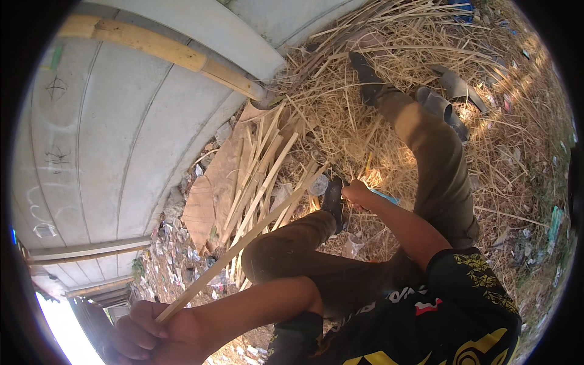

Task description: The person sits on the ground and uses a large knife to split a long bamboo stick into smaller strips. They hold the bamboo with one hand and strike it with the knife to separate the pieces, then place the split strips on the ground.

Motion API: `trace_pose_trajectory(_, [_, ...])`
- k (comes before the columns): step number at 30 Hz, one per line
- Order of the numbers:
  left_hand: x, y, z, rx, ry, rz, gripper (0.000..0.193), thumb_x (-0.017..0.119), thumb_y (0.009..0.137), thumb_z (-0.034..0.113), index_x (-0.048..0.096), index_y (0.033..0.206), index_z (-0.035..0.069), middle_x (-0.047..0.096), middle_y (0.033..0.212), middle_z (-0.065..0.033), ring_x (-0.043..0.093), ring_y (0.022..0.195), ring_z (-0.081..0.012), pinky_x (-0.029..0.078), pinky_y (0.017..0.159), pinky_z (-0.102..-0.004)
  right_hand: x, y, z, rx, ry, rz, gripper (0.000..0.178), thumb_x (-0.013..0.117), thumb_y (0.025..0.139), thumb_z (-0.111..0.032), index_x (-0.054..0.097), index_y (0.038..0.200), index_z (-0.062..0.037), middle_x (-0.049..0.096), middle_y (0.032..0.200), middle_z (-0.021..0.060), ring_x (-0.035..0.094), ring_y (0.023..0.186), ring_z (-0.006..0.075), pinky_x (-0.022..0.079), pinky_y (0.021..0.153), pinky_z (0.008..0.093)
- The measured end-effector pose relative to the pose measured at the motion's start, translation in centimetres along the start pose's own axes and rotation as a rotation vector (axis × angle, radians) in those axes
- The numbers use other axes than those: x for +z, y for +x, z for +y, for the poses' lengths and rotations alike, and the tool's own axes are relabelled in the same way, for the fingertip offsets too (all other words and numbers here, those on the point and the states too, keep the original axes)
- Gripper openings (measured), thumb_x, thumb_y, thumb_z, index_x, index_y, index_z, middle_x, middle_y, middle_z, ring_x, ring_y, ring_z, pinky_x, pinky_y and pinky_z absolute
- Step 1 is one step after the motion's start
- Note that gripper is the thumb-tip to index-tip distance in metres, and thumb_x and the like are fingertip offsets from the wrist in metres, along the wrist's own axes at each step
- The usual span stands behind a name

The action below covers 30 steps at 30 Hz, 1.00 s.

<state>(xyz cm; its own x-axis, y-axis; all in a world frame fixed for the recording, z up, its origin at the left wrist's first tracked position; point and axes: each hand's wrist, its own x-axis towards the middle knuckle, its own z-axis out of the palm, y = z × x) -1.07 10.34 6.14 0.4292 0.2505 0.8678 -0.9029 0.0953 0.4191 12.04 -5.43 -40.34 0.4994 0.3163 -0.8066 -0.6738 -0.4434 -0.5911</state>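
**Bamboo half worked: one strip in hand, a stack split, plenty of straw about**

Bamboo is what this person is busy with, sitting on the ground with knees bent and one leg stretched out over the straw. The left hand (143,334) is clenched round the near end of a long bamboo strip (243,240), which runs up and away from it toward the right hand (356,193). That hand is closed too, down by the shoe on the near foot (333,201), where the far end of the strip arrives; something blue shows just beside it, but I cannot tell whether the grip holds a tool or only the strip itself.

As for progress, I would judge it well under way but not finished. A pile of split slats (261,164) already lies fanned out on brown cardboard sheets (213,188) just beyond the knee, which looks like finished output. The strip in hand is the piece being dealt with now. Loose straw and shavings (365,91) cover the ground all round, and whether further uncut lengths lie among them I cannot make out.

A thick bamboo pole (164,52) leans across the grey concrete wall (121,134) to the left, whole and apparently untouched.
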Motion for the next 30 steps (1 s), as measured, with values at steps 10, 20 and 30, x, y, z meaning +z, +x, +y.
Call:
trace_pose_trajectory(10, [-2.2,0.0,0.6,0.056,0.165,0.129,0.029,0.049,0.1,0.024,0.046,0.074,0.011,0.034,0.06,0.0036,0.029,0.049,-0.0078,0.026,0.042,-0.0217,0.0,-8.3,-5.9,-0.562,-0.296,-0.043,0.028,0.06,0.085,-0.026,0.063,0.079,0.0012,0.056,0.058,0.0141,0.058,0.056,0.0272,0.046,0.057,0.0402])
trace_pose_trajectory(20, [-4.1,1.0,-0.5,-0.022,-0.124,-0.028,0.031,0.039,0.105,0.025,0.041,0.076,0.014,0.031,0.063,0.0052,0.026,0.05,-0.0079,0.025,0.047,-0.0239,-0.9,2.3,1.8,0.289,0.776,-0.71,0.034,0.051,0.085,-0.018,0.036,0.055,-0.0171,0.036,0.043,-0.003,0.036,0.034,0.0116,0.03,0.035,0.0312])
trace_pose_trajectory(30, [-7.9,0.2,1.5,0.091,0.13,0.193,0.032,0.041,0.105,0.028,0.042,0.079,0.011,0.032,0.062,0.0038,0.028,0.049,-0.0076,0.03,0.042,-0.0211,1.1,-3.1,-3.7,-0.838,-0.57,0.247,0.031,0.066,0.082,-0.034,0.07,0.083,-0.003,0.066,0.07,0.0201,0.068,0.068,0.0321,0.052,0.068,0.0448])
